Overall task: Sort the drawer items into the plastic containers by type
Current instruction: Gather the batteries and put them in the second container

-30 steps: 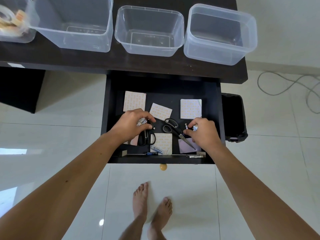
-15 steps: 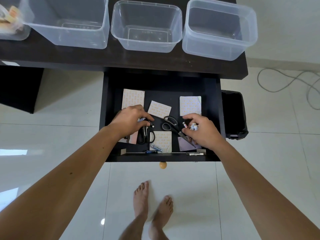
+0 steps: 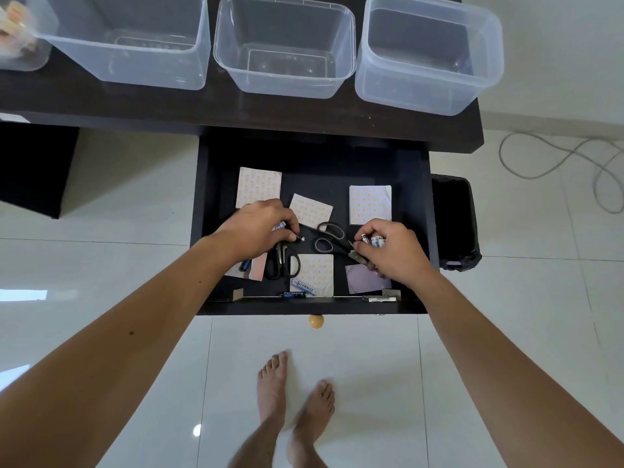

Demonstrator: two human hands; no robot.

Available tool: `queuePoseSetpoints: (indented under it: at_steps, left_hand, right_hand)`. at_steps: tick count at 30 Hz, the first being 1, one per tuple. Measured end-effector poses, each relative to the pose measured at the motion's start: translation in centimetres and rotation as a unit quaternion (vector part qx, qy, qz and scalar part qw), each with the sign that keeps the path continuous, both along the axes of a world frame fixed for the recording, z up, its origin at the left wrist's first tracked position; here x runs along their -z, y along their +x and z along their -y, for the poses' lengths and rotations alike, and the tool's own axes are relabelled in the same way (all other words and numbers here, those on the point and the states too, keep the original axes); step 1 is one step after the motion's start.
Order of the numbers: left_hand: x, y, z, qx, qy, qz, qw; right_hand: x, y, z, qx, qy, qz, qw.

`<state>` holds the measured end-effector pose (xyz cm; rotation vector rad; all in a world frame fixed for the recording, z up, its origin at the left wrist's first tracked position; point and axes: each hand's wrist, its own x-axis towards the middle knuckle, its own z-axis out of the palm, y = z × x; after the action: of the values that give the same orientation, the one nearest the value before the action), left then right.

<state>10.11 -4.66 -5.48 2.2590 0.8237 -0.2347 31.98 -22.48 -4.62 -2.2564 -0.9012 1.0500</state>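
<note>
A dark desk stands on pale floor tiles, its drawer (image 3: 426,231) pulled open toward a standing person. Both hands are inside it. The left hand (image 3: 258,233) curls around small batteries (image 3: 279,225), one tip poking out to its right. The right hand (image 3: 388,249) clutches several batteries (image 3: 373,240) too. Nearer the person than both grips, 2 loose batteries (image 3: 300,288) lie crosswise by the drawer front, roughly midway between the hands. 3 clear, seemingly empty containers (image 3: 287,45) sit on the desktop, well beyond the hands.
</note>
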Motion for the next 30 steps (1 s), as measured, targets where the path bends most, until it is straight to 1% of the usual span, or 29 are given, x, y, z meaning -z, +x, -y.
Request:
queuePoseSetpoints:
  at_steps: [3,6,8,10,12,14,16,18,20,22,25,28,30]
  left_hand:
    - [0.3,-0.7,0.5,-0.033,-0.039,0.055,0.997]
    - [-0.2,-1.1,1.3,-0.099,-0.075,0.111,0.986]
    - [-0.7,-1.3,1.9,-0.150,-0.102,0.125,0.975]
    - [-0.8,-1.5,2.2,-0.199,-0.149,0.125,0.961]
    - [-0.6,-1.8,2.2,-0.219,-0.181,0.130,0.950]
    - [-0.9,-2.1,2.2,-0.196,-0.209,0.149,0.946]
    - [-1.3,-2.1,2.4,-0.150,-0.238,0.177,0.943]
    - [-1.6,-2.2,2.7,-0.117,-0.243,0.188,0.944]
    - [-1.6,-2.0,2.9,-0.097,-0.238,0.185,0.949]
    - [-1.3,-2.0,2.9,-0.080,-0.238,0.174,0.952]
    - [-0.9,-2.1,2.8,-0.053,-0.240,0.138,0.959]
    - [-0.5,-2.0,2.9,0.025,-0.189,0.096,0.977]
    - [-0.3,-1.9,3.0,0.062,-0.166,0.071,0.982]
  right_hand:
    - [0.0,0.1,-0.1,-0.017,0.003,0.002,1.000]
    - [0.1,0.3,-0.1,-0.051,-0.009,0.020,0.998]
    - [0.3,0.2,0.0,-0.053,-0.014,0.015,0.998]
    - [0.5,0.0,-0.1,-0.043,-0.013,0.018,0.999]
    - [0.9,0.0,-0.4,-0.054,-0.010,0.040,0.998]
    - [1.3,0.1,-0.6,-0.078,-0.013,0.069,0.994]
    - [1.5,0.0,-0.7,-0.094,-0.023,0.090,0.991]
    - [1.5,0.1,-0.8,-0.098,-0.023,0.106,0.989]
    - [1.4,0.2,-0.7,-0.088,-0.009,0.114,0.990]
    - [1.0,0.4,-0.5,-0.051,0.013,0.105,0.993]
    - [0.1,0.5,-0.2,-0.005,0.049,0.061,0.997]
    - [-0.9,0.1,0.0,-0.029,0.055,-0.040,0.997]
    - [-0.8,0.0,0.0,-0.048,0.050,-0.081,0.994]
